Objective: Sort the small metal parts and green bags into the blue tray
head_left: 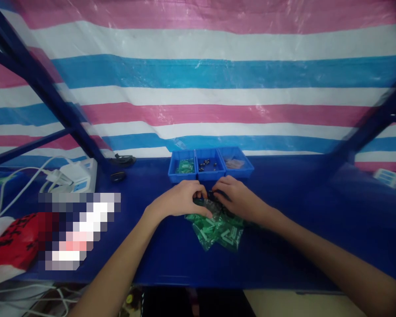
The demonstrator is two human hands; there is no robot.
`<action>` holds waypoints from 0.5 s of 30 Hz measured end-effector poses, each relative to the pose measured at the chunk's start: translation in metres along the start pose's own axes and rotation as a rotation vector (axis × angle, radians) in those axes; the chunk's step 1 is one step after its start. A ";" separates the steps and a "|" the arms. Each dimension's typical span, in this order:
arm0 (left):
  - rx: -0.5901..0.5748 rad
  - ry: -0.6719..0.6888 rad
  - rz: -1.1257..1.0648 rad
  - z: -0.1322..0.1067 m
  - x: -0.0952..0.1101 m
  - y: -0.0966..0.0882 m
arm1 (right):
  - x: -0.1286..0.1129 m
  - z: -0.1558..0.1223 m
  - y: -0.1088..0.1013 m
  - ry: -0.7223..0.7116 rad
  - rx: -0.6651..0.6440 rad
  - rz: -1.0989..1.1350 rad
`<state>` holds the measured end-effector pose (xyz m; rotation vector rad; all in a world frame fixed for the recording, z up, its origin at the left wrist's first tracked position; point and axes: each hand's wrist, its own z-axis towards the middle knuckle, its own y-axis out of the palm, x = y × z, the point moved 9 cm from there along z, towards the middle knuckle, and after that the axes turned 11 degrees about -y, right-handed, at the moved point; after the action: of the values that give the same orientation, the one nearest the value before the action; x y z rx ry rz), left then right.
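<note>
My left hand (185, 200) is curled with thumb and fingers on a clear plastic bag (212, 205) in front of the blue bins. Opposite it, my right hand (239, 200) has its fingertips pinched together at a small dark piece (211, 194) by the bag's upper edge. The piece is too small and partly covered to name. Beneath both hands lies a pile of green printed plastic packets (214, 231) on the blue table (171, 259). The right hand covers part of the pile.
Three joined blue bins (181, 178) stand behind my hands, holding green packets, small dark and metallic parts, and clear bags. At left are a white power strip (91, 174) with cables, a black mouse-shaped object (118, 176) and a red-and-white bag (18, 240). Striped sheeting hangs behind.
</note>
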<state>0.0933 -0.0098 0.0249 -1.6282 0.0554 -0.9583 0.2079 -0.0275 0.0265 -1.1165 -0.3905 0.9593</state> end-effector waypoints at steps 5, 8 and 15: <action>-0.004 0.007 -0.005 0.001 0.002 0.003 | -0.003 0.001 0.002 -0.024 -0.010 -0.028; 0.003 0.010 -0.071 0.002 0.002 -0.001 | -0.003 0.001 -0.001 -0.034 0.032 -0.033; -0.058 -0.068 -0.399 0.005 -0.005 -0.004 | 0.000 0.000 -0.007 -0.015 0.101 0.054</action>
<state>0.0912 -0.0025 0.0257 -1.7601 -0.3012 -1.2094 0.2111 -0.0281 0.0329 -1.0332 -0.3222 1.0251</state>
